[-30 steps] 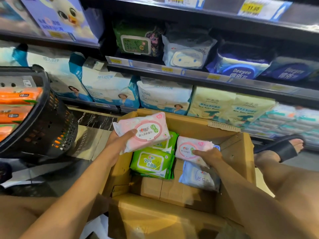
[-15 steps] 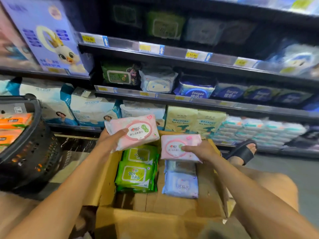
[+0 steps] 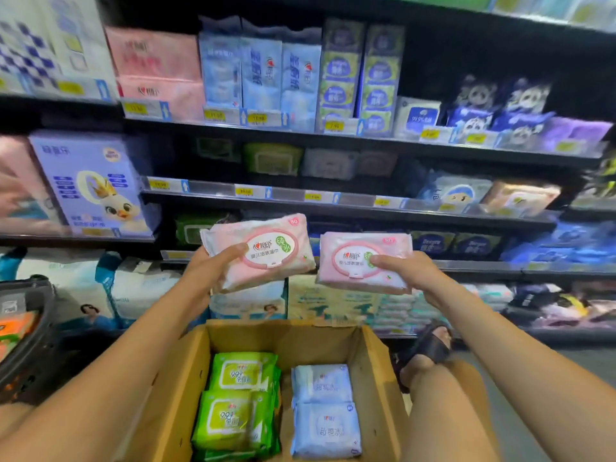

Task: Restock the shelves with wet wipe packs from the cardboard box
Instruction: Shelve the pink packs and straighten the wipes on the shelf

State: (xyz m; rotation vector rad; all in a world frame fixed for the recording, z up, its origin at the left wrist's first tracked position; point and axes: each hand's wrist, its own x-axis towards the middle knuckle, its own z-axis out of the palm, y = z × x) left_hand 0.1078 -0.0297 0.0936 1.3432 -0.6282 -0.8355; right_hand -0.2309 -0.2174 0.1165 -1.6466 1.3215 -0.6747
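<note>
My left hand (image 3: 213,268) grips a pink wet wipe pack (image 3: 263,251) by its left end, thumb on its front. A second pink wet wipe pack (image 3: 356,265) is held in my right hand (image 3: 410,271) by its right end. Both packs are lifted side by side in front of the shelves (image 3: 333,203), above the open cardboard box (image 3: 376,368). Inside the box lie green wipe packs (image 3: 236,401) on the left and pale blue wipe packs (image 3: 323,411) on the right.
A dark shopping basket (image 3: 30,345) holding orange packs stands at the left. My knee (image 3: 443,395) and a sandalled foot (image 3: 430,345) are beside the box on the right. The shelves carry tissue and wipe packs behind yellow price tags (image 3: 245,191).
Both hands have risen from the box with the pink packs, the right pack lifted out of it. The view has tilted up toward the higher shelves.
</note>
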